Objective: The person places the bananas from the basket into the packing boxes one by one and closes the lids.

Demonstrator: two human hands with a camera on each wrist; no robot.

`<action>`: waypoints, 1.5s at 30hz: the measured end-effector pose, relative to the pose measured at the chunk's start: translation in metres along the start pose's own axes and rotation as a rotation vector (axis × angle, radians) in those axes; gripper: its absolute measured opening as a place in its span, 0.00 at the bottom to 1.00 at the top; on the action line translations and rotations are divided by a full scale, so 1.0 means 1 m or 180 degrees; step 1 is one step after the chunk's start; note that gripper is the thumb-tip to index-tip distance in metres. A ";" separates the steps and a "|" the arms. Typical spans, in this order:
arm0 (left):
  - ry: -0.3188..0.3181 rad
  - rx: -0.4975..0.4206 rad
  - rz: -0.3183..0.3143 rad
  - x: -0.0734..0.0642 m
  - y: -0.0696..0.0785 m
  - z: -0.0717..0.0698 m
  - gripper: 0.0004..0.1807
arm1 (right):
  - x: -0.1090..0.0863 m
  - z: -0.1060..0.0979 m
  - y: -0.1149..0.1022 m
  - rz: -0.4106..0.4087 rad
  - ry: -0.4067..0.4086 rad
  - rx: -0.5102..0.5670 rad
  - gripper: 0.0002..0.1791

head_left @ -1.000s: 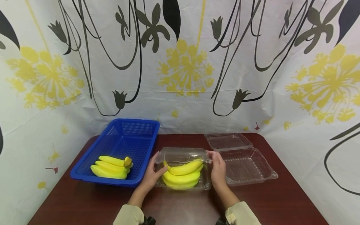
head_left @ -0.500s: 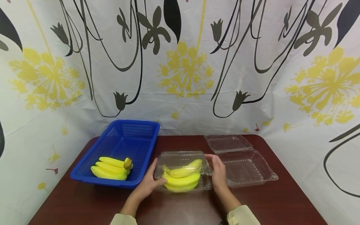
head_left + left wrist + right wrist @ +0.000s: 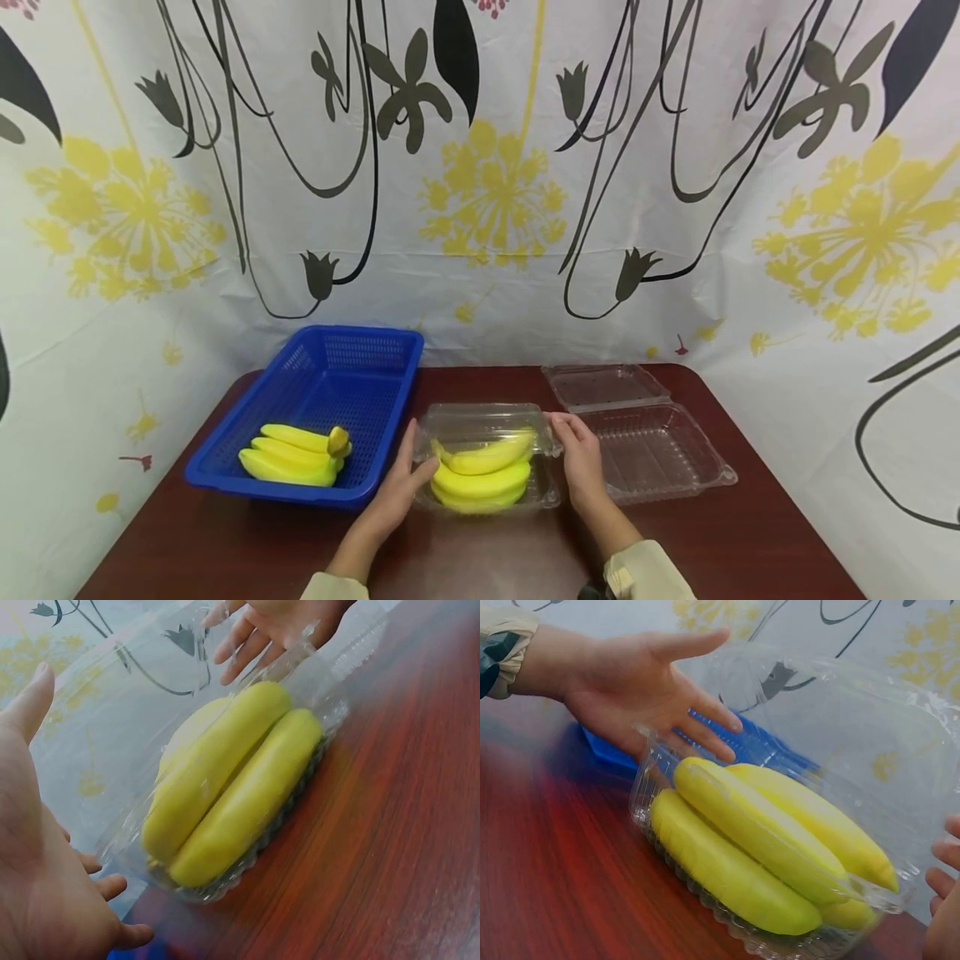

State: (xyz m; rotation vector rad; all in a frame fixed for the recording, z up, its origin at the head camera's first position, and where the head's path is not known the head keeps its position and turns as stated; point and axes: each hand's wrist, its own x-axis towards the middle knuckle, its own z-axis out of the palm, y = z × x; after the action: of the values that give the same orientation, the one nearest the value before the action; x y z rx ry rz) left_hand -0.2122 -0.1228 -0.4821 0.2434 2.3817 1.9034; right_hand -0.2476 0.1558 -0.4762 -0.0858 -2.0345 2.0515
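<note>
A clear plastic clamshell container point(image 3: 547, 492) holding a bunch of yellow bananas point(image 3: 480, 483) stands on the table in front of me. Its hinged lid point(image 3: 483, 421) is partly raised, leaning over the back of the bananas. My left hand point(image 3: 397, 487) is at the container's left side, fingers spread, thumb near the lid's corner. On the right side my right hand point(image 3: 581, 458) has its fingertips at the lid's edge. Both wrist views show the opposite hand with extended fingers: the right hand point(image 3: 277, 630) in one, the left hand point(image 3: 641, 694) in the other.
A blue plastic basket point(image 3: 375, 392) on the left holds another banana bunch point(image 3: 292, 454). On the right lies a second clear clamshell point(image 3: 660, 450), lid folded back. The dark red table point(image 3: 712, 542) meets a patterned cloth point(image 3: 480, 333) at the back.
The lid has swung forward over the bananas, then tipped slightly back. Both hands stay at the container's sides, the left hand's fingers now straighter. The basket and second clamshell stay put.
</note>
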 end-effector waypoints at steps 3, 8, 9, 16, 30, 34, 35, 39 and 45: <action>0.0036 -0.0113 0.0003 0.002 0.001 0.001 0.42 | 0.003 0.001 -0.002 0.0028 -0.0022 0.0053 0.20; 0.0138 -0.0137 -0.0032 0.007 0.000 0.002 0.43 | 0.008 0.002 -0.007 0.0131 -0.0060 -0.0028 0.21; 0.0160 -0.0126 -0.0048 0.008 -0.001 0.003 0.43 | 0.009 0.002 -0.008 0.0165 -0.0068 -0.0056 0.21; 0.0269 -0.0007 -0.0101 0.018 -0.007 0.005 0.43 | 0.015 0.004 -0.011 0.0310 -0.0054 -0.0128 0.22; 0.0393 0.0058 0.0066 0.027 -0.015 0.008 0.42 | 0.021 0.011 -0.009 0.0403 0.0017 -0.0214 0.18; 0.0437 0.0195 0.0067 0.030 -0.018 0.008 0.42 | 0.022 0.012 -0.006 0.0411 0.0029 -0.0242 0.18; 0.0450 0.0233 0.0073 0.030 -0.018 0.008 0.42 | 0.022 0.012 -0.005 0.0414 0.0019 -0.0244 0.19; 0.0485 0.0261 0.0105 0.030 -0.017 0.010 0.42 | 0.019 0.012 -0.007 0.0472 -0.0052 -0.0264 0.22; 0.0518 0.0215 0.0121 0.031 -0.019 0.011 0.43 | 0.015 0.011 -0.004 0.0419 -0.0157 -0.0340 0.25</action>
State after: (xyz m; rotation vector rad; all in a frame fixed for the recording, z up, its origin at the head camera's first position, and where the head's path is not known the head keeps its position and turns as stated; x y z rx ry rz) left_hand -0.2423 -0.1110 -0.5022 0.1441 2.5656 1.9308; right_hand -0.2638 0.1481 -0.4699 -0.1955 -2.2234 2.0379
